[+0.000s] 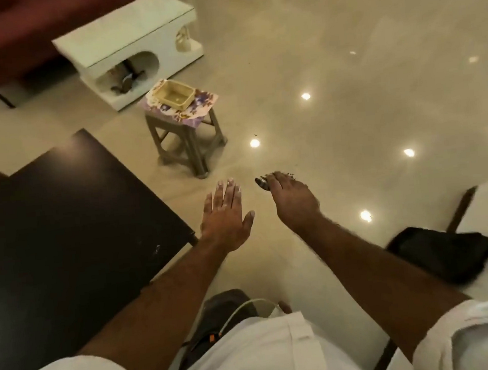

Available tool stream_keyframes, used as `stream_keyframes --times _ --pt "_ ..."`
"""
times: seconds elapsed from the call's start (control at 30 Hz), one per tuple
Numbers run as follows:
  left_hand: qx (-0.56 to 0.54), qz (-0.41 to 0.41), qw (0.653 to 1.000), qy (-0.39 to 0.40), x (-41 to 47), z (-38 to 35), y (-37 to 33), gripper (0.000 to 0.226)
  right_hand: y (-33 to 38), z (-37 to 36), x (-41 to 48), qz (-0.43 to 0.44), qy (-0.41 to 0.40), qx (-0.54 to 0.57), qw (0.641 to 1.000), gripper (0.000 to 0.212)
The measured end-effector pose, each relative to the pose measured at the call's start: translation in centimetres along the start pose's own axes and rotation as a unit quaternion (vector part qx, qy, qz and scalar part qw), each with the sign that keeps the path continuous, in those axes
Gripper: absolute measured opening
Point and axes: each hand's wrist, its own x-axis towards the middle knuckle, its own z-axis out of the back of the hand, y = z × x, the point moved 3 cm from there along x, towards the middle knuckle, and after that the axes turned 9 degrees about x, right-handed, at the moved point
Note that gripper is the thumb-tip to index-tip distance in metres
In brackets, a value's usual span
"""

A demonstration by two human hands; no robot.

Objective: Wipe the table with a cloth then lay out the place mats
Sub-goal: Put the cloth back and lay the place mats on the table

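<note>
Right hand [290,198] fingers curled downward, pinching small dark scrap [262,183], too blurred to identify. Just left, left hand [224,213] flat, fingers straight, holding nothing. Further left, dark table [61,217]. Ahead, floral mats [199,105] under tray [182,102] on stool [194,147].

A dark table [61,217] fills the left. On the pale polished floor [327,42] (ceiling lights mirrored in it) stand a white low table [127,38] and a small stool [186,142]. Floral place mats [202,105] lie on the stool, with a beige tray [175,97] atop them.
</note>
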Motion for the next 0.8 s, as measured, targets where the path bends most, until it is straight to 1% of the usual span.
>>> stream_keyframes --times 0.07,0.17,0.3,0.4,0.5,0.6,0.67,0.73,0.8 --pt "-0.009 0.033 0.999 0.012 2.0 -0.5 1.4 0.084 -0.2 -0.7 3.4 0.034 0.010 -0.001 0.999 0.057" --pt "-0.022 0.070 0.997 0.029 5.4 -0.8 3.6 0.084 -0.3 -1.7 8.4 0.074 0.016 0.001 0.997 0.051" --pt "-0.044 0.116 0.992 0.029 11.2 -0.6 7.2 0.084 -0.1 -2.5 16.0 0.097 0.057 0.007 0.994 0.059" --pt "-0.064 0.146 0.987 0.026 16.0 -0.2 10.2 0.084 -0.1 -2.9 22.4 0.126 0.053 0.011 0.991 0.060" --pt "-0.079 0.154 0.984 0.046 19.6 0.8 12.7 0.085 0.0 -2.3 28.0 0.126 0.051 0.014 0.991 0.061" --pt "-0.062 0.150 0.986 0.042 24.1 2.4 15.8 0.086 0.1 -1.3 33.9 0.134 0.034 0.010 0.990 0.063" --pt "-0.070 0.159 0.983 0.050 27.5 3.6 17.8 0.086 -0.2 -0.9 38.1 0.129 0.042 0.019 0.991 0.062" --pt "-0.072 0.175 0.981 0.045 30.6 4.5 19.5 0.087 -0.6 -0.6 41.8 0.139 0.040 0.005 0.989 0.062" --pt "-0.067 0.184 0.979 0.051 33.8 5.0 21.0 0.087 -0.8 -0.7 45.4 0.156 0.055 -0.008 0.986 0.062"
